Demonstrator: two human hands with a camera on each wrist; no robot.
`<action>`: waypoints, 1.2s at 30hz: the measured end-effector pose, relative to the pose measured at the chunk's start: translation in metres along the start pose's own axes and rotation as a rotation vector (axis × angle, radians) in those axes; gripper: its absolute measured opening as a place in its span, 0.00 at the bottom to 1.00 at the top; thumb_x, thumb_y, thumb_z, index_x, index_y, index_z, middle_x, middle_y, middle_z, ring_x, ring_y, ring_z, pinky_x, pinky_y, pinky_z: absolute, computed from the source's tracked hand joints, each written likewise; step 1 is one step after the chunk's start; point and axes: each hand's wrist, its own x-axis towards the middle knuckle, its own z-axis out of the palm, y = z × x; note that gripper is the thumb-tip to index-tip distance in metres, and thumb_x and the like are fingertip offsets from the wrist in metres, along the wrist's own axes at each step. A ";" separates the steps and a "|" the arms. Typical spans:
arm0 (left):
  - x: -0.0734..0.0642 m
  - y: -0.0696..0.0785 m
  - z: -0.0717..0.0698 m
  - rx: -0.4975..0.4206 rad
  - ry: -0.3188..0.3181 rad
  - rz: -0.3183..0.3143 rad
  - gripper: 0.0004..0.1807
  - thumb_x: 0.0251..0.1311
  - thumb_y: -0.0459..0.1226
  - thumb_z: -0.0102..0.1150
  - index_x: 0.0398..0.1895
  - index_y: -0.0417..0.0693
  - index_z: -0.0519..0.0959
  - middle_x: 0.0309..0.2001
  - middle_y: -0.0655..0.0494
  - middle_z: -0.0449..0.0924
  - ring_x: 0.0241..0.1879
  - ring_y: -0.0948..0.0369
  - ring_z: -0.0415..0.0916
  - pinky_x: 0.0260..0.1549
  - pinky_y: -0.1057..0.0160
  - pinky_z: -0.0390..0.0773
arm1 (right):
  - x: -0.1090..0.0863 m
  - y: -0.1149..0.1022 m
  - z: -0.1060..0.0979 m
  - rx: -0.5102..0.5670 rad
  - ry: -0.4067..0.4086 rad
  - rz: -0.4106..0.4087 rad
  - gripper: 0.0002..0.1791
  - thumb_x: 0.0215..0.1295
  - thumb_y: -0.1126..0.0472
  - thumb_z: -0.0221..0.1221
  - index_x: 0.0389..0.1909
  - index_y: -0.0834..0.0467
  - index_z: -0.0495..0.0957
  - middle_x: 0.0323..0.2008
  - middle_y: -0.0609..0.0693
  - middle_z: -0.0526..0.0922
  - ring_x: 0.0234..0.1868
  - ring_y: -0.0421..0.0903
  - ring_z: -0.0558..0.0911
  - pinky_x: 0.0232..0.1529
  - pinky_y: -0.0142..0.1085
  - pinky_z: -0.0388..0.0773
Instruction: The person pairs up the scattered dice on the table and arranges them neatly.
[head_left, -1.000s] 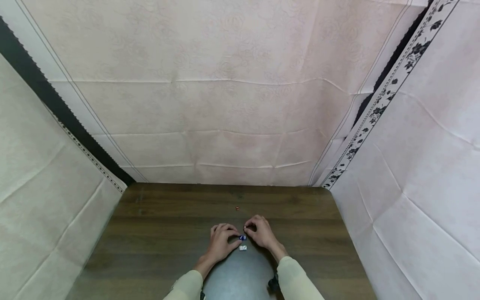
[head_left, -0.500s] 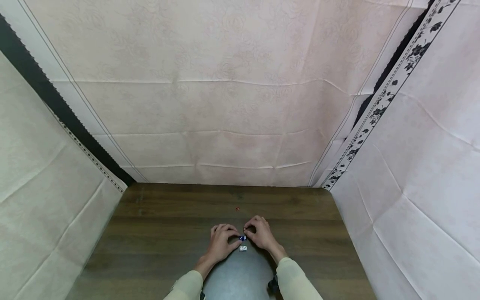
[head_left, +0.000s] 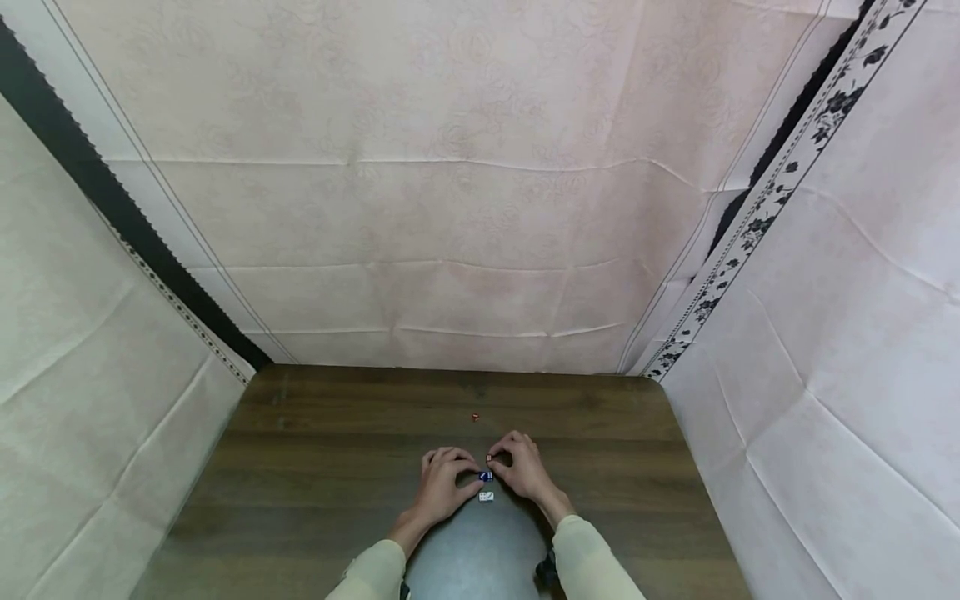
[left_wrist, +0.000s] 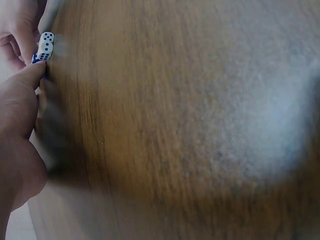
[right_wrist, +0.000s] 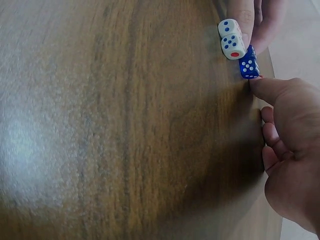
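Two white dice [head_left: 486, 497] with dots sit side by side on the wooden table, nearest to me. Just beyond them are blue dice [right_wrist: 249, 68] with white dots, partly hidden by fingers. My left hand [head_left: 444, 485] pinches the blue dice between thumb and forefinger. My right hand [head_left: 523, 467] is just past them on the right, pinching a small reddish die [head_left: 489, 457] between thumb and forefinger; most of it is covered. In the right wrist view, the right thumb [right_wrist: 270, 90] comes up close to the blue dice.
A small red die [head_left: 475, 417] lies farther back on the table [head_left: 337, 433]. Pale cloth hangs behind the table [head_left: 450, 217] and along both sides. A grey glare patch [head_left: 476, 550] covers the near middle of the tabletop.
Both hands stay almost in place. The die in the right hand has shifted very slightly towards me; the blue and white dice look unmoved.
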 end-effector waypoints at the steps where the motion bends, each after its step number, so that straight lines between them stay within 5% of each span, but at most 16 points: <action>1: 0.000 0.000 0.000 -0.001 -0.002 -0.001 0.08 0.66 0.45 0.83 0.46 0.58 0.95 0.52 0.60 0.90 0.59 0.52 0.81 0.65 0.35 0.66 | 0.000 0.000 0.000 0.003 0.001 0.002 0.03 0.76 0.59 0.74 0.46 0.50 0.92 0.52 0.52 0.85 0.56 0.53 0.82 0.68 0.64 0.74; 13: 0.000 -0.002 -0.010 -0.027 -0.058 -0.008 0.10 0.69 0.45 0.81 0.50 0.56 0.95 0.55 0.57 0.90 0.60 0.51 0.81 0.70 0.31 0.67 | 0.000 0.003 0.002 0.008 -0.008 0.019 0.04 0.75 0.58 0.75 0.46 0.50 0.92 0.53 0.51 0.85 0.58 0.53 0.82 0.69 0.63 0.74; 22: 0.005 -0.005 -0.022 -0.077 0.002 -0.027 0.10 0.72 0.44 0.78 0.49 0.50 0.95 0.52 0.57 0.90 0.57 0.52 0.83 0.64 0.36 0.76 | 0.000 0.002 0.001 0.015 0.000 0.026 0.04 0.74 0.58 0.75 0.46 0.51 0.93 0.53 0.51 0.85 0.58 0.52 0.81 0.69 0.62 0.74; 36: 0.045 -0.013 -0.039 -0.064 0.098 -0.096 0.11 0.73 0.40 0.77 0.52 0.46 0.93 0.54 0.50 0.90 0.58 0.46 0.84 0.67 0.33 0.75 | 0.000 0.002 0.003 0.004 0.019 0.042 0.04 0.74 0.59 0.75 0.46 0.50 0.93 0.52 0.49 0.85 0.57 0.50 0.80 0.68 0.59 0.74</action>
